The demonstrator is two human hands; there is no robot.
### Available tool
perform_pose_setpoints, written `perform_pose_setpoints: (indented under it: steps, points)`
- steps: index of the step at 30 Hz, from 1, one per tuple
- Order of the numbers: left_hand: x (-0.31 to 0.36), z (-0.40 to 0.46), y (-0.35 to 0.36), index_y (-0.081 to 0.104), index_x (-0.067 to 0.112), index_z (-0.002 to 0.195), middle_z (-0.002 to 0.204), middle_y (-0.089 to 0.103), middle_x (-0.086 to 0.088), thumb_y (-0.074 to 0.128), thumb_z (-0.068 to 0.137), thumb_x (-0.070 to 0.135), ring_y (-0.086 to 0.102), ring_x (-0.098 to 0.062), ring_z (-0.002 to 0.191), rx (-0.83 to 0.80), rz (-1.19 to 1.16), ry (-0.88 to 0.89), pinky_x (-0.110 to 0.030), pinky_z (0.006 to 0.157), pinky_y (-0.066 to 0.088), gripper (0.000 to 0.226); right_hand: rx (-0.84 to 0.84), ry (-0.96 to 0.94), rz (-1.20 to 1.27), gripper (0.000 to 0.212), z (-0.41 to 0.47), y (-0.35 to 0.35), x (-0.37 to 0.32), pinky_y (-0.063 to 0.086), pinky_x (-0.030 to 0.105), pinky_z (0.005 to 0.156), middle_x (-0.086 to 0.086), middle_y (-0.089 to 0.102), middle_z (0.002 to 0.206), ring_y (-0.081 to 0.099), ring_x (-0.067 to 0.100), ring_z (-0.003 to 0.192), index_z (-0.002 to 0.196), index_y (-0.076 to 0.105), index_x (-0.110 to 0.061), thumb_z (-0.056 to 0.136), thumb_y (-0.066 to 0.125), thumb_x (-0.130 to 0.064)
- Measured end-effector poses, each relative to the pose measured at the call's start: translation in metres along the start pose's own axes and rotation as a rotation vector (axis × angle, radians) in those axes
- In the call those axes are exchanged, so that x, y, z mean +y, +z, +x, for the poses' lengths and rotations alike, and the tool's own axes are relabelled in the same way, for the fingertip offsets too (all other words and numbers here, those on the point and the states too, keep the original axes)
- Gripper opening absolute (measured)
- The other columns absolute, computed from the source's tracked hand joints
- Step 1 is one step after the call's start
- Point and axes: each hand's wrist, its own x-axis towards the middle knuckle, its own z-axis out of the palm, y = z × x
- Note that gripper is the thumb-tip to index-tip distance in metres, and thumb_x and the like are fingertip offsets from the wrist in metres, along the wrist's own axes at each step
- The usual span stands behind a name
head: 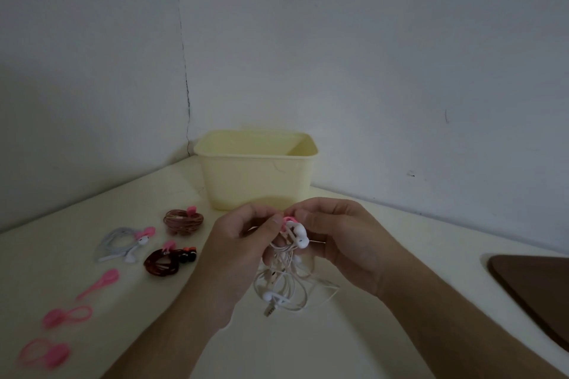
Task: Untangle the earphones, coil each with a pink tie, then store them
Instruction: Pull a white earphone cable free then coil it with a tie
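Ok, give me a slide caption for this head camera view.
Both hands, left hand and right hand, fasten a pink tie on white earphones before a yellow bin.

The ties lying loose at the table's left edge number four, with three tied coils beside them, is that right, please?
Not quite: the head view shows three loose ties, not four. The three tied coils beside them are right.

**Room corner, dim light**

Two plain grey-white walls (369, 55) meeting at a cracked corner seam (184, 71). Cream tabletop (338, 348) fitted into the corner. Dark brown recessed panel (535, 286) at its right edge.
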Motion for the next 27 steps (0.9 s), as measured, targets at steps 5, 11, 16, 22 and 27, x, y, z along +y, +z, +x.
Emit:
perform_pose_setpoints:
  steps: [5,11,16,22,27]
  points:
    - [0.0019,-0.0026,-0.0007,0.076,0.011,0.094,0.078,0.074,-0.007,0.065,0.099,0.008,0.057,-0.011,0.061,-0.035,-0.007,0.012,-0.019,0.058,0.047,0.012,0.054,0.039,-0.005,0.015,0.0038,-0.0019,0.0039,0.060,0.036,0.074,0.022,0.078,0.100,0.073,0.026,0.082,0.097,0.077,0.003,0.099,0.063,0.001]
    - [0.0021,-0.0033,-0.0016,0.075,0.010,0.095,0.079,0.072,-0.001,0.065,0.096,0.005,0.060,-0.004,0.063,-0.057,-0.034,0.018,-0.014,0.058,0.045,0.011,0.012,0.052,-0.034,0.025,0.0015,0.0016,0.0032,0.055,0.026,0.061,0.014,0.075,0.087,0.071,0.018,0.072,0.085,0.074,-0.005,0.104,0.058,-0.001]
    - [0.0025,-0.0036,-0.0004,0.075,0.007,0.098,0.078,0.074,0.001,0.064,0.097,0.001,0.061,-0.001,0.061,-0.054,-0.041,0.025,-0.011,0.057,0.046,0.012,-0.024,0.020,-0.055,0.015,0.0010,0.0003,0.0018,0.054,0.030,0.069,0.015,0.075,0.089,0.071,0.024,0.081,0.096,0.071,0.000,0.104,0.059,-0.001]
    - [-0.0010,-0.0005,-0.0016,0.075,0.010,0.098,0.090,0.080,-0.005,0.064,0.097,0.002,0.069,-0.009,0.075,-0.015,-0.007,0.051,-0.018,0.066,0.051,0.013,-0.041,-0.024,-0.043,0.015,0.0019,-0.0039,0.0002,0.050,0.045,0.085,0.022,0.075,0.099,0.066,0.033,0.090,0.101,0.076,-0.001,0.092,0.068,0.008]
    - [-0.0024,0.0009,-0.0024,0.077,0.022,0.107,0.106,0.080,-0.002,0.072,0.092,0.022,0.075,-0.030,0.099,-0.024,-0.081,-0.028,-0.042,0.089,0.059,0.016,0.105,-0.132,-0.011,0.016,0.0036,-0.0008,-0.0018,0.058,0.033,0.070,0.026,0.072,0.094,0.070,0.029,0.081,0.094,0.074,-0.002,0.091,0.067,0.012]
